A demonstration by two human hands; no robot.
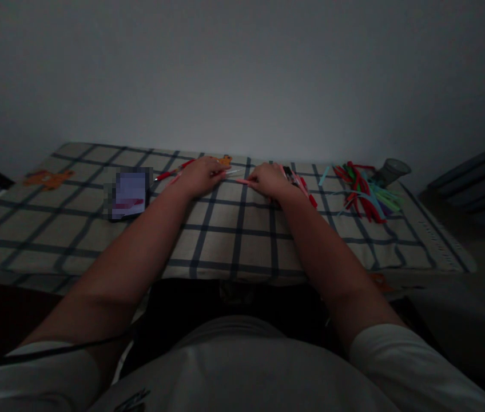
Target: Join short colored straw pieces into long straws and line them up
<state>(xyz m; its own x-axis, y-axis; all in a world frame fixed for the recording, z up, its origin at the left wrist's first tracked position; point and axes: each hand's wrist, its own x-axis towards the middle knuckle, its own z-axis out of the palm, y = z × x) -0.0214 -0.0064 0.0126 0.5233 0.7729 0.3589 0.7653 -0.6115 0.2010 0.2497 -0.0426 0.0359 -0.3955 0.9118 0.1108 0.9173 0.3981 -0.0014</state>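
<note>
Pink strip [243, 181] is pinched by the right hand [269, 179] at the bench's [221, 240] 12 o'clock; a slim pale item [234, 171] (identity unclear) is gripped by the left hand [203, 175], at the strip's 9 o'clock.

Lit screen [131, 191] on checked tablecloth [221, 232]

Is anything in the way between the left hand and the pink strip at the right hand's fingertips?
Nothing visible blocks the left hand from the pink strip in the right hand. Only a thin pale piece, extending from the left fingertips, reaches into the gap over the checked tablecloth.
</note>
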